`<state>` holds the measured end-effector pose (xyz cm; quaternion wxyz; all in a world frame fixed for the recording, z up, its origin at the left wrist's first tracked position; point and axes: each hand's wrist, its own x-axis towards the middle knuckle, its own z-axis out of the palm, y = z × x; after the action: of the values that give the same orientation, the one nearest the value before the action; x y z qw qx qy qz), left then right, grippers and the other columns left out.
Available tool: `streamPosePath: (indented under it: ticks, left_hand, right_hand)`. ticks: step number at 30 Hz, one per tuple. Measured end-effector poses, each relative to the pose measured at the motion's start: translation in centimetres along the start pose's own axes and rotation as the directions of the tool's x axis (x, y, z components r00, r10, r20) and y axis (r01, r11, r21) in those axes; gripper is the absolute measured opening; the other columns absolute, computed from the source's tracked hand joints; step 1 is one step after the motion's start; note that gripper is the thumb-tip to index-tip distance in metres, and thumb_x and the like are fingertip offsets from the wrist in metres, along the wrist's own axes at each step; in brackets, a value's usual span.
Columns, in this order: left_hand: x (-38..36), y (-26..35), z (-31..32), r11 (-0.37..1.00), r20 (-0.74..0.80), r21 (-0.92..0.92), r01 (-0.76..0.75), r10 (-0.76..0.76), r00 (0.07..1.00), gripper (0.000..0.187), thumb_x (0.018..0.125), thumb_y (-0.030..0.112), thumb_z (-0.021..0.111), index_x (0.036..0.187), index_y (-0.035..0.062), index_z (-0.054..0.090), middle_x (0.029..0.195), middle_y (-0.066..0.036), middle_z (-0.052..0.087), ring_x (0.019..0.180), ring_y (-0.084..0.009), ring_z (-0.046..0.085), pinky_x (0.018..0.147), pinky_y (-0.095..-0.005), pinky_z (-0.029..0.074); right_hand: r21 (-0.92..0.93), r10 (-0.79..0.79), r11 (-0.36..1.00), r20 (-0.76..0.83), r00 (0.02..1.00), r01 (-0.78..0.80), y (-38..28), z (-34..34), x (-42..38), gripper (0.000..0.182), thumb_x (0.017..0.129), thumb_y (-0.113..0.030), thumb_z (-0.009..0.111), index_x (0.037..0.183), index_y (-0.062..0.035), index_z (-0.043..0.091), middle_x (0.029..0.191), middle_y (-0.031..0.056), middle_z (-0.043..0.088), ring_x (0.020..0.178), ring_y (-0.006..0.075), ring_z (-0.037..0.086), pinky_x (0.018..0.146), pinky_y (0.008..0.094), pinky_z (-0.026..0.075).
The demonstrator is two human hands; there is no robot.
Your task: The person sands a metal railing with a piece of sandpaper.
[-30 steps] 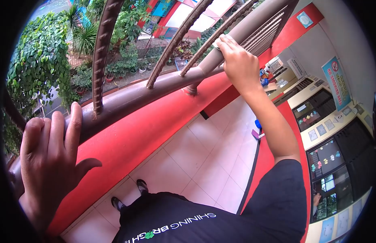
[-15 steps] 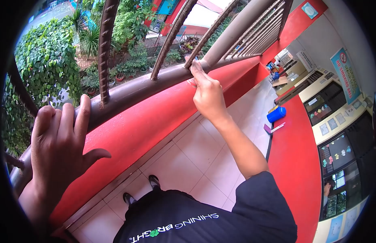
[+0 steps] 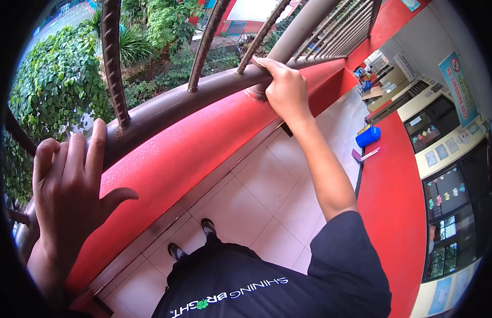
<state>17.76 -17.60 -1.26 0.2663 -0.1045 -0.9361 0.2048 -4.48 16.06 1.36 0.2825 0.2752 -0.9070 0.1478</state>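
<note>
My left hand rests on the brown metal railing at the left. Its fingers lie over the bar and the thumb sticks out to the side, apart from the rail. Further along, my right hand is closed over the same bar where a thicker post meets it. The right fingertips go behind the rail, so whatever may be under them is hidden. Ridged upright bars rise from the railing between my hands.
A red low wall runs under the railing beside the tiled floor. On a red ledge across the walkway stand a blue container and a purple dustpan-like object. Leafy plants grow beyond the bars.
My right hand has shifted along the rail to the right, from just before the post to over the joint. My left hand keeps its place on the rail. The view has turned slightly.
</note>
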Motion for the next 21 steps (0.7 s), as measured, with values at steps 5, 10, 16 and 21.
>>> streamPosePath:
  ticks: [5,10,16,21]
  left_hand:
    - [0.0,-0.3,0.2,1.0,-0.016,0.004,0.002,-0.001,1.0,0.116,0.079,0.092,0.037,0.144,-0.0036,0.053,0.1,-0.013,0.059,0.087,-0.0292,0.06,0.102,-0.0438,0.039]
    - [-0.3,-0.3,0.5,1.0,0.016,-0.005,-0.009,0.009,1.0,0.117,0.08,0.092,0.035,0.147,-0.0034,0.05,0.101,-0.014,0.06,0.087,-0.0304,0.06,0.103,-0.0445,0.039]
    - [-0.2,-0.2,0.2,1.0,0.015,0.015,-0.002,0.002,1.0,0.117,0.079,0.091,0.036,0.147,-0.0029,0.051,0.103,-0.014,0.06,0.09,-0.0305,0.061,0.103,-0.0447,0.038]
    - [-0.1,-0.3,0.2,0.999,0.013,0.044,0.004,-0.004,1.0,0.116,0.079,0.09,0.038,0.147,-0.0023,0.051,0.103,-0.014,0.061,0.091,-0.03,0.062,0.104,-0.0446,0.038]
  right_hand:
    - [-0.044,-0.022,0.998,0.238,0.971,0.033,0.7,-1.6,2.3,0.039,0.084,-0.002,0.065,0.12,-0.0121,0.076,0.106,0.0188,0.075,0.096,0.0397,0.073,0.09,0.0497,0.059]
    - [0.022,-0.075,0.997,0.26,0.963,0.072,-1.3,-0.6,0.3,0.05,0.084,0.001,0.062,0.132,-0.0094,0.069,0.116,0.0195,0.073,0.101,0.0402,0.072,0.091,0.0507,0.059]
    - [0.039,-0.136,0.986,-0.377,0.916,0.163,-1.8,5.9,-4.6,0.064,0.086,0.013,0.049,0.145,-0.0071,0.06,0.143,0.0223,0.06,0.125,0.0399,0.063,0.103,0.0489,0.057]
    - [0.059,-0.053,0.995,-0.319,0.946,0.076,-2.7,5.5,-5.1,0.072,0.084,0.013,0.047,0.153,-0.0088,0.051,0.148,0.024,0.055,0.12,0.0428,0.065,0.095,0.0497,0.06]
